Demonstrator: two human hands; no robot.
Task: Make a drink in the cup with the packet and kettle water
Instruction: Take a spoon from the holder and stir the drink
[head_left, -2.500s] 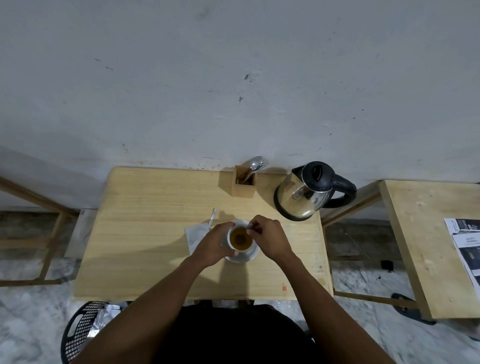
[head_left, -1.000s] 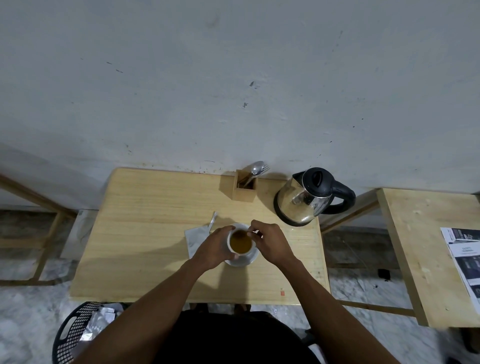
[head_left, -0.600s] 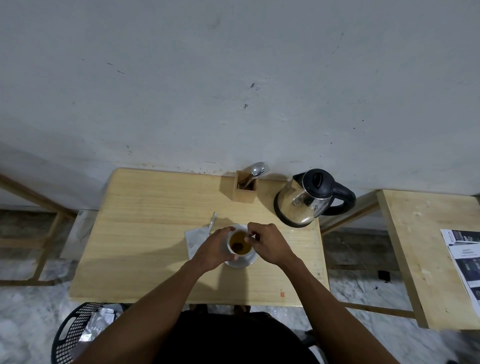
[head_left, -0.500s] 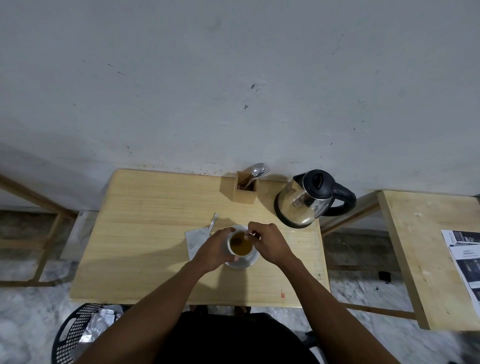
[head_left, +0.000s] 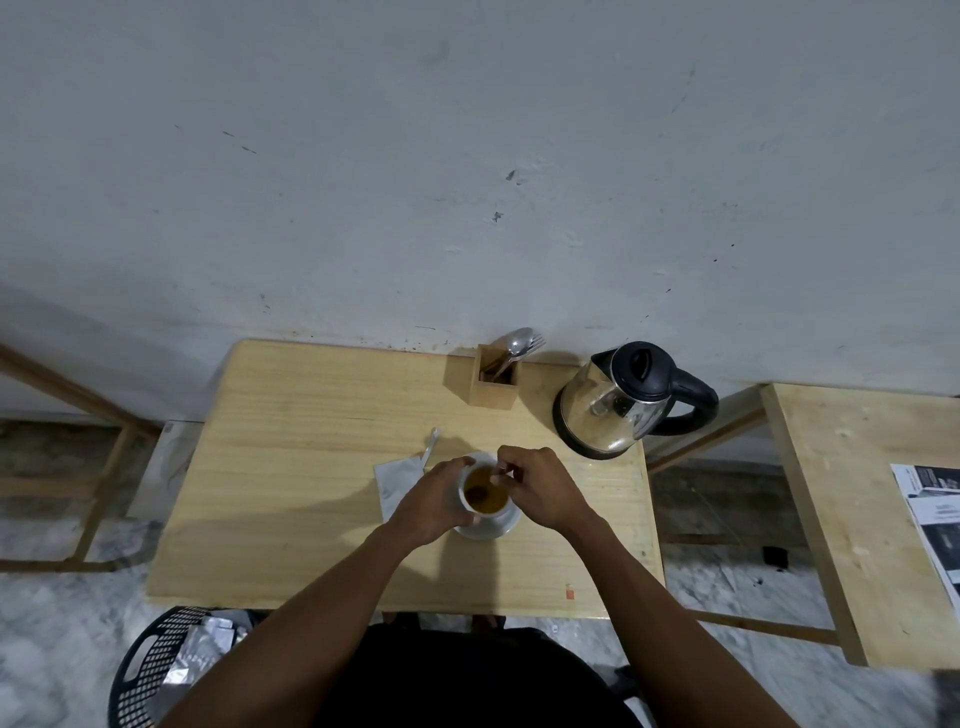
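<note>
The table (head_left: 291, 467) carried everything within reach. The kettle (head_left: 618, 405) was set aside at the far right, apparently done with. The cup (head_left: 485, 498), on its saucer (head_left: 493, 527) near the middle, was clasped by the left hand (head_left: 434, 504) for steadiness while the right hand (head_left: 540, 491) pinched a stirrer. The opened packet (head_left: 395, 480) lay just left.
</note>
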